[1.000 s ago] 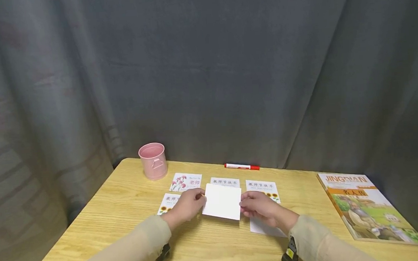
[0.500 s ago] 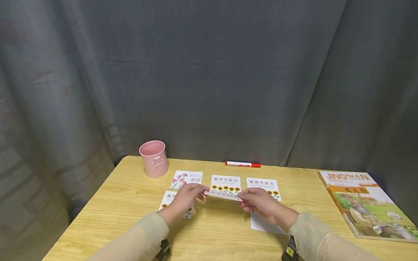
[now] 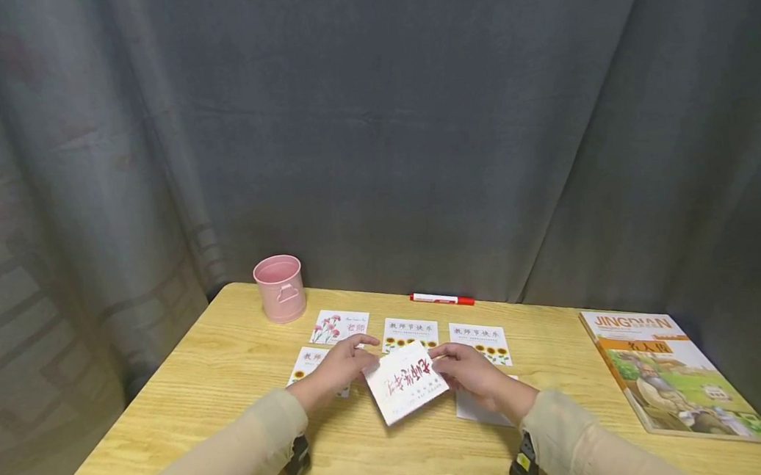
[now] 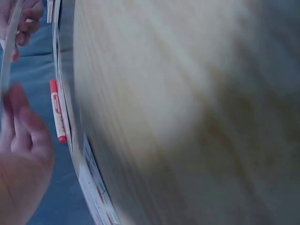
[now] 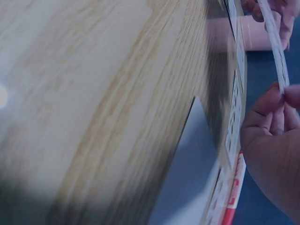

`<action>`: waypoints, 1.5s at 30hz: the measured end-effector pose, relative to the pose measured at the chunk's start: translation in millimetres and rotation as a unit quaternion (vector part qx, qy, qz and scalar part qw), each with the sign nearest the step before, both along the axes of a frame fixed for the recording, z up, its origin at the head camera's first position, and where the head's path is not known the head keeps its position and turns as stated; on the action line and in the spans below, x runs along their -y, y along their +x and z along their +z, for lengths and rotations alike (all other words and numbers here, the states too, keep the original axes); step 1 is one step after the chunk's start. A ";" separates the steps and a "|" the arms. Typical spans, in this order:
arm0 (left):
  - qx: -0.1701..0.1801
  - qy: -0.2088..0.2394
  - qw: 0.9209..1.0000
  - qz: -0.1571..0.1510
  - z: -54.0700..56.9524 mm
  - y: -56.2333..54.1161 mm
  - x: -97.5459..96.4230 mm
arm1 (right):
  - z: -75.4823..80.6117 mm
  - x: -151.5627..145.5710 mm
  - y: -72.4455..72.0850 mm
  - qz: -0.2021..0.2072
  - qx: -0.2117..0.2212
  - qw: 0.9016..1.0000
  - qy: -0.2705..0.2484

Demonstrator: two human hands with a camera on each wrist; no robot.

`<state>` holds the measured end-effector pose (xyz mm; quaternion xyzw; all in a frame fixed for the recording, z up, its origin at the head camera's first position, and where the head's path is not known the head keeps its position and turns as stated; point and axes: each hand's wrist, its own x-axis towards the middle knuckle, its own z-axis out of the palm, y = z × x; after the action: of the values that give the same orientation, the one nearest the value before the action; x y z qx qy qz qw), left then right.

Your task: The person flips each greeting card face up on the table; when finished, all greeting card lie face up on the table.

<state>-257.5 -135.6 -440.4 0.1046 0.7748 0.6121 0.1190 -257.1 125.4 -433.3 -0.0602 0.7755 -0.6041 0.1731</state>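
Observation:
Between the two hands is a greeting card [image 3: 405, 383], tilted above the table, red handwriting-style characters appearing upside down on its face. My right hand [image 3: 472, 374] pinches its upper right edge between thumb and fingers; the right wrist view shows that pinch on the card [image 5: 275, 47] seen nearly edge-on. My left hand [image 3: 338, 369] is at the card's upper left corner, its index finger stretched out above the edge and its thumb beside the corner. Under the left hand lies a partly covered sunflower card [image 3: 307, 360]. Beneath the right hand lies a blank white card [image 3: 482, 409].
A carnation card [image 3: 339, 326] and two sunflower cards, one in the middle [image 3: 411, 331] and one to the right [image 3: 479, 336], lie behind the hands. A pink bucket [image 3: 280, 292] stands back left. A red-and-white marker [image 3: 441, 299] lies at the back, a magazine [image 3: 675, 379] at right.
The held card has gone from its blank white side through nearly edge-on to its printed side, then turned askew. The left index finger has straightened away from it; the right hand keeps its pinch.

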 end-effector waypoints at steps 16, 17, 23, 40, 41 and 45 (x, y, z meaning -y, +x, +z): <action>-0.041 -0.010 0.999 -0.011 1.3 -2.0 -2.8 | 5.7 10.9 5.6 0.065 -0.005 0.998 -0.025; -0.033 0.008 0.999 0.015 1.5 -3.1 -1.3 | 5.0 8.8 4.6 0.059 0.006 0.997 -0.047; -0.002 0.088 0.986 0.141 1.8 -4.9 1.8 | 1.7 -3.0 2.4 0.071 0.032 0.990 -0.121; -0.086 -0.082 0.993 0.026 2.4 3.7 5.1 | -0.7 -6.4 -2.4 -0.016 0.013 0.999 -0.040; -0.107 -0.109 0.988 0.018 3.2 4.4 3.8 | -1.9 -6.4 -2.9 -0.010 0.012 0.999 -0.032; -0.179 -0.226 0.956 -0.051 9.9 11.4 -6.2 | -6.0 -3.7 -3.0 0.003 0.002 1.000 0.010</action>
<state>-246.2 -129.4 -430.6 0.2222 0.8949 0.3858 0.0302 -260.2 129.1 -439.3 -0.0597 0.7809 -0.5962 0.1765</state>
